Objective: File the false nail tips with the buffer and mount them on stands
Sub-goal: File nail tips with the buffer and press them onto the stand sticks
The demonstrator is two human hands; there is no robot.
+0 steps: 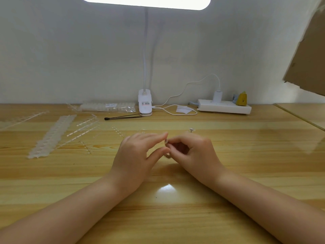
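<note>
Both forearms come in low; left hand (139, 152) and right hand (191, 148) meet fingertip to fingertip at table (246, 173) centre, pinching one small pale nail tip (166, 142). Translucent nail strip (51, 136) lies at 10 o'clock.

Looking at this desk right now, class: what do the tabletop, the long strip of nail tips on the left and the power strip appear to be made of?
Tabletop: wood or wood-look laminate, glossy; grain lines show and the lamp glares off it.
Strip of nail tips: translucent, frosted plastic, probably; the table tints through it.
Power strip: white, smooth moulded plastic, by its even, opaque surface.
</note>
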